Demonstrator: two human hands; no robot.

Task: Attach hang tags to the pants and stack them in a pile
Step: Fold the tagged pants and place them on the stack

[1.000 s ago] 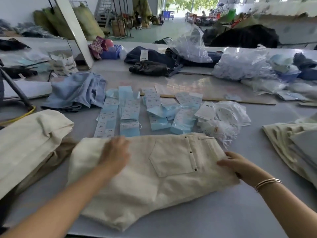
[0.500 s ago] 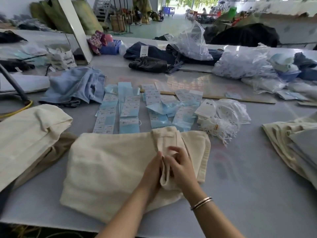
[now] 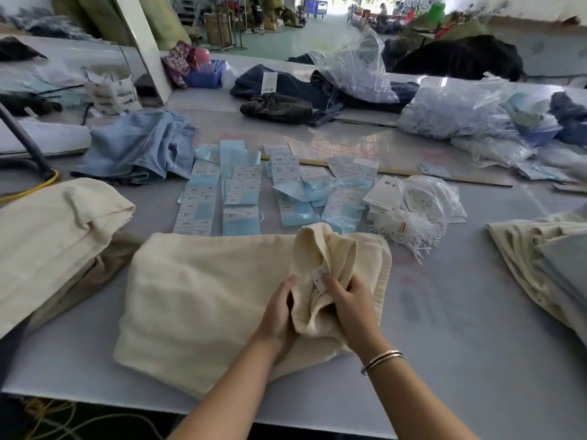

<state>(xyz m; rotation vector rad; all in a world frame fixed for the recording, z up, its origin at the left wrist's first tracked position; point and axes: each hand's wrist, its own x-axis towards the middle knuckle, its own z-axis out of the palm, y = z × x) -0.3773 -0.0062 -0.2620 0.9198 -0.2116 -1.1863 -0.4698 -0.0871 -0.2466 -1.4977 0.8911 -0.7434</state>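
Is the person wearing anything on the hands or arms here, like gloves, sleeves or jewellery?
No gloves and no sleeves in view: both forearms are bare. The right wrist carries thin metal bangles, silver and rose-gold in tone. The left hand and wrist carry nothing visible.

Hang tags [image 3: 241, 188] behind pants [image 3: 206, 296]; strings [image 3: 409, 223] right of tags.

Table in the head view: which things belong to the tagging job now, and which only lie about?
Job:
cream pants, gripped by the left hand and right hand
sewn-in label
blue hang tags
white tag strings
folded cream pants pile

Lying about:
light blue garment
dark jeans
plastic bags
wooden ruler
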